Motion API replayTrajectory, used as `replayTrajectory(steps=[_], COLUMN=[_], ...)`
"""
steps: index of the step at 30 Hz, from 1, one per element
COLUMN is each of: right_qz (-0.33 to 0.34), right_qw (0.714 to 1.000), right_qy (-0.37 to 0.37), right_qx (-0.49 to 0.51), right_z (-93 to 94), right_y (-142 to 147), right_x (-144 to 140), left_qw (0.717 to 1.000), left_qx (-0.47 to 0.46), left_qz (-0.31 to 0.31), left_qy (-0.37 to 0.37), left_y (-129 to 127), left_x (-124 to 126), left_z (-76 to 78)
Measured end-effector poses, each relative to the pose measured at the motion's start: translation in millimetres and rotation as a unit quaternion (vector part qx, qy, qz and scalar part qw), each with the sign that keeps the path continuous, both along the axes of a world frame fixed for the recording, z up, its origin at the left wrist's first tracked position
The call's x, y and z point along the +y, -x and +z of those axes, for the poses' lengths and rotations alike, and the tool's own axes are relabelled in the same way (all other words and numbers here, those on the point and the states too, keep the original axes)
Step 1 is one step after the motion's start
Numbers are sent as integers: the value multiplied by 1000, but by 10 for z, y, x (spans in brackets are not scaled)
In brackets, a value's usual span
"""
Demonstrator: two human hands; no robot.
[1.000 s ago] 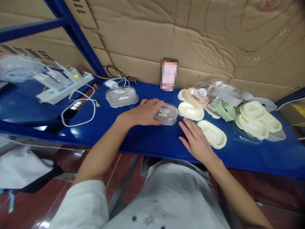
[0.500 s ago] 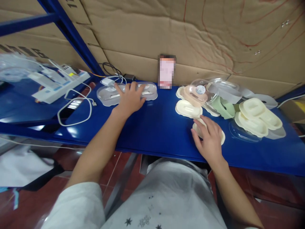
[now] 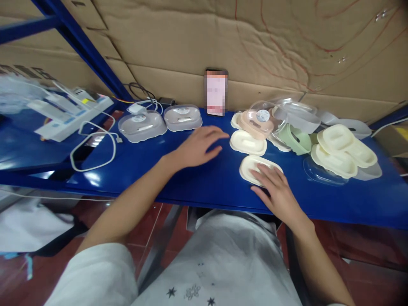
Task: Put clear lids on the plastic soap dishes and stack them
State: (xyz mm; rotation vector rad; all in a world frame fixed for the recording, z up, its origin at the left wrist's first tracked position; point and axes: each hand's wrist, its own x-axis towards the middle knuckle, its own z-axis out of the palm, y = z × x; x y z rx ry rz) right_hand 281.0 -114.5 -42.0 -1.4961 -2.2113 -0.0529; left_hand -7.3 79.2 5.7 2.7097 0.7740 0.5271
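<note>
My right hand (image 3: 276, 189) lies with its fingers spread on a cream oval plastic tray (image 3: 247, 165) at the front of the blue table. My left hand (image 3: 200, 146) hovers over the middle of the table, fingers stretched to the right, holding nothing. Just beyond its fingertips is another cream tray (image 3: 247, 143). On the left stand two clear-lidded cases, one at the far left (image 3: 142, 126) and one beside it (image 3: 183, 118), each with a round label and a slim silvery object on it or inside.
A phone (image 3: 216, 93) leans against the cardboard. At right are a peach case with a clear lid (image 3: 257, 121), a green piece (image 3: 296, 139), clear covers (image 3: 298, 117) and stacked cream trays (image 3: 339, 148). A power strip (image 3: 75, 117) and white cable (image 3: 95, 168) lie left.
My left hand has left the two clear-lidded cases and moved right toward the cream trays. The front cream tray has shifted left, with my right hand still on it.
</note>
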Motion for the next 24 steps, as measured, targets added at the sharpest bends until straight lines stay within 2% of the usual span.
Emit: replayTrajectory(steps=[1, 3, 6, 9, 13, 18, 24], right_qz=[23, 26, -19, -23, -26, -29, 1], right_qw=[1000, 999, 998, 999, 999, 997, 1000], right_qy=[9, -1, -36, -33, -35, -21, -23], right_qx=[15, 47, 43, -5, -23, -72, -7], right_z=[37, 124, 234, 255, 164, 124, 148], right_y=[5, -18, -139, -283, -355, -342, -376], right_x=[28, 108, 288, 500, 709, 895, 1025], left_qw=[998, 989, 982, 988, 989, 984, 980], left_qx=[-3, 7, 32, 51, 99, 153, 193], left_qz=[-56, -141, -180, -143, -96, -65, -39], left_qy=[21, 46, 37, 23, 55, 68, 41], left_y=[-95, -245, -313, -209, -26, 11, -21], left_x=[-101, -266, -342, -239, -86, -92, -130], left_z=[-17, -74, -143, -117, 1, 61, 86])
